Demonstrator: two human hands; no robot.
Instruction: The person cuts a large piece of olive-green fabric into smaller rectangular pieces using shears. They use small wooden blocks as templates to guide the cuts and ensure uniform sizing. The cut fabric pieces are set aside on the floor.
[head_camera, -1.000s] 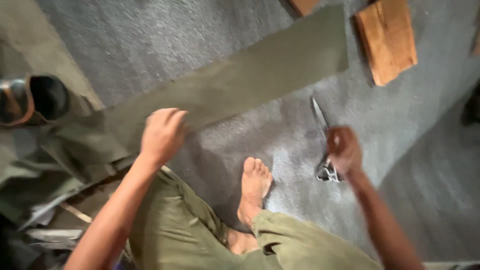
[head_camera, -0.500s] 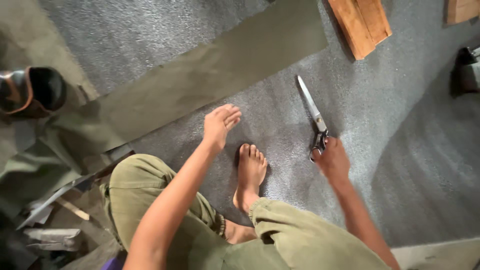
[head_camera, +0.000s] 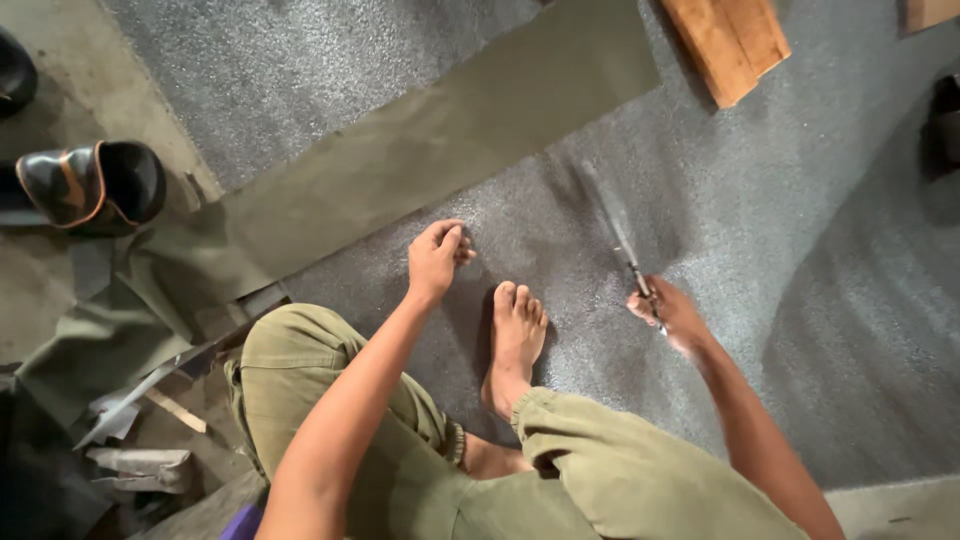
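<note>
The person sits on the floor with knees bent in olive trousers (head_camera: 330, 400), one bare foot (head_camera: 515, 335) flat on the grey mat (head_camera: 800, 250). The left arm runs forward over the left knee, and the left hand (head_camera: 435, 258) hangs palm down just above the mat, near the lower edge of the long olive cloth strip (head_camera: 440, 150). Its fingers (head_camera: 452, 238) are curled loosely inward and hold nothing; whether the tips touch the mat cannot be told. The right arm stretches out to the right of the foot, wrist bent, and the right hand (head_camera: 672, 312) is clenched around the handle end of a pair of scissors (head_camera: 625, 250). The blades point away from the person toward the far edge of the mat and are blurred, so it cannot be told whether they are apart or together, or whether they rest on the mat.

The cloth strip lies slantwise across the mat, from its left edge up toward the far right. A wooden board (head_camera: 728, 40) lies at the far edge of the mat, beyond the strip's end. On the bare floor off the mat's left edge sits a dark sandal (head_camera: 92, 185), with crumpled olive cloth (head_camera: 95, 340) and scraps nearer the left knee.
</note>
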